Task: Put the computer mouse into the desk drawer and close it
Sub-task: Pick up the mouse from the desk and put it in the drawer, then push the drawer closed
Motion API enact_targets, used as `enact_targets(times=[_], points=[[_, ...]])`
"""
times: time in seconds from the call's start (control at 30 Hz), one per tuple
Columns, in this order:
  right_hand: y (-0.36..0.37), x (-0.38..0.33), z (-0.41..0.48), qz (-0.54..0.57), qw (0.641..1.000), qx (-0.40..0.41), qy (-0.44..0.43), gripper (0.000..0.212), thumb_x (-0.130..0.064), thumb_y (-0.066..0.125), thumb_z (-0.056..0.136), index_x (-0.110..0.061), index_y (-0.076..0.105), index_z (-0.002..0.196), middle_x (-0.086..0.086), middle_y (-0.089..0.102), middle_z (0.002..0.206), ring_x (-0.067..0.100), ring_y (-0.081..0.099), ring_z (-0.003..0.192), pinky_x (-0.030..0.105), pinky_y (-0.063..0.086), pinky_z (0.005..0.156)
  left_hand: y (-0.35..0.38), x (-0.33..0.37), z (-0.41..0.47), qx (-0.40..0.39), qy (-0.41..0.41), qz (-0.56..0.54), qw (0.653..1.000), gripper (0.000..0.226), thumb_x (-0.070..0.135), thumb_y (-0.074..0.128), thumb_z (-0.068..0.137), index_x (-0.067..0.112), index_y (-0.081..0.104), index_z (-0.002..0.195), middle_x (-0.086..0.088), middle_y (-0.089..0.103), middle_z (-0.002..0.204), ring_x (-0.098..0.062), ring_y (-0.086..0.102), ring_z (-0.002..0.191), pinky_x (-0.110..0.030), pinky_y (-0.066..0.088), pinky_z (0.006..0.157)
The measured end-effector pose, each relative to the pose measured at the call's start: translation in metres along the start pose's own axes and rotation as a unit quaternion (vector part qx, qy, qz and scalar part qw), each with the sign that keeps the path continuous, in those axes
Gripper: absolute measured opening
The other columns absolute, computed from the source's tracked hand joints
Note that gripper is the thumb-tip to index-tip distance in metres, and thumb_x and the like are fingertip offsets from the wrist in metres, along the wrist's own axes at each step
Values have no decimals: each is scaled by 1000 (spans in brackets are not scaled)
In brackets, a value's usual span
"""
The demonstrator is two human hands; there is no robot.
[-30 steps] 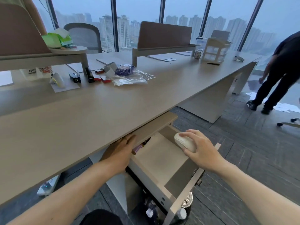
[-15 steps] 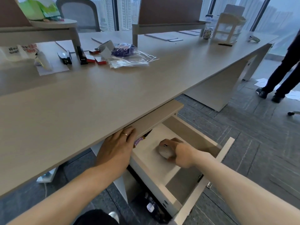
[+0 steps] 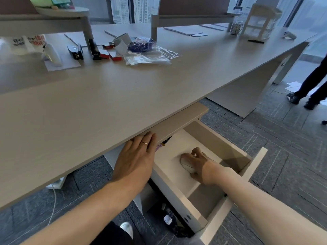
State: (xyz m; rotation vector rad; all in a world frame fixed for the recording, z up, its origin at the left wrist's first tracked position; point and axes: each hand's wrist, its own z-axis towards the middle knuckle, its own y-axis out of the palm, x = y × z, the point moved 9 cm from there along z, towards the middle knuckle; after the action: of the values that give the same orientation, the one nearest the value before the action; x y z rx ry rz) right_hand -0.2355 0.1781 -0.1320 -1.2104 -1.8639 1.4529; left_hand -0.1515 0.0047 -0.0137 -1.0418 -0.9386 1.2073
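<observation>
Head view: drawer (image 3: pixel 228 149) pulled out, mouse (image 3: pixel 186 165) on its floor, right hand (image 3: pixel 199 165) grip closed over it. Left hand (image 3: pixel 136 161) flat, fingers spread, against surface (image 3: pixel 106 106) edge.

The drawer (image 3: pixel 230 207) at lower right stands wide open, its top clear. Inside, the right hand (image 3: pixel 198 165) over the mouse (image 3: pixel 185 165) fills the middle; bare floor lies left. The desk edge (image 3: pixel 177 124) overhangs the drawer's back end.
</observation>
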Motion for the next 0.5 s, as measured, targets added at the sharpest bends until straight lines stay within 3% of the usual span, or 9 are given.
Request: enact_targets(times=[0.1, 0.33, 0.5], points=[[-1, -1, -4, -2, 1000, -2, -2, 72, -23, 60, 89, -30, 27, 152, 9, 30, 140, 30, 54, 113, 34, 46, 92, 3, 2, -3, -6, 4, 2, 1000, 68, 4, 17, 79, 2, 39, 144, -16, 48, 146, -33, 49, 126, -44, 43, 100], [-1, 0, -10, 9, 1000, -16, 5, 73, -24, 61, 89, -31, 25, 153, 10, 29, 143, 30, 53, 116, 34, 46, 95, 10, 3, -5, -12, -5, 27, 1000, 67, 5, 15, 82, 5, 36, 145, -15, 47, 147, -32, 49, 125, -44, 43, 97], [-12, 0, -22, 2, 999, -37, 33, 86, -48, 62, 87, -36, 14, 157, 8, 13, 159, 31, 36, 138, 44, 40, 110, 12, 3, -5, -23, -12, 31, 999, 68, 3, 32, 80, 6, 33, 148, -13, 44, 150, -32, 46, 128, -44, 43, 98]])
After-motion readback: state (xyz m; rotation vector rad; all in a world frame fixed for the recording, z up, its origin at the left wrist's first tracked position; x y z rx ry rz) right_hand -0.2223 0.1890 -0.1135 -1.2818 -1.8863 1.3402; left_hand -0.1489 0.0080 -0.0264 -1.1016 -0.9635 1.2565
